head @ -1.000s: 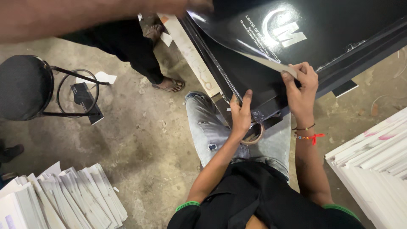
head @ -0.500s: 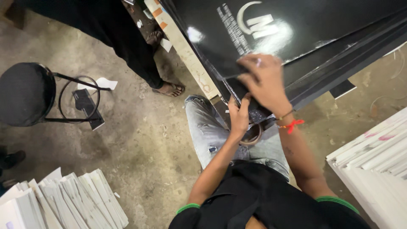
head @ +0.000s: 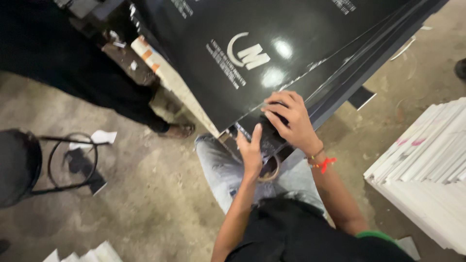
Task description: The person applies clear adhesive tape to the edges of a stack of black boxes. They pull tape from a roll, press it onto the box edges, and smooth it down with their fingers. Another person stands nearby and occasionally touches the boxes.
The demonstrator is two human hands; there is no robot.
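Note:
A stack of large glossy black printed sheets (head: 272, 48) lies on a work surface in front of me, with white lettering on the top sheet. My right hand (head: 290, 120) rests on the near corner of the top sheet, fingers curled and pressing down on it. My left hand (head: 252, 150) is flat against the stack's near edge, just below that corner, thumb up. A red thread and a bangle circle my right wrist. A roll of tape (head: 269, 170) sits on my lap under the hands.
A person in black (head: 73, 63) stands at the left, a sandalled foot (head: 177, 130) near the table's wooden edge (head: 177, 87). A black metal stool (head: 29, 165) stands at left on the concrete floor. White sheets are stacked at right (head: 422, 179) and bottom left (head: 82, 254).
My right hand moved from the stack's right side leftward to the near corner. My view shifted closer to the sheets. My left hand stayed on the near edge.

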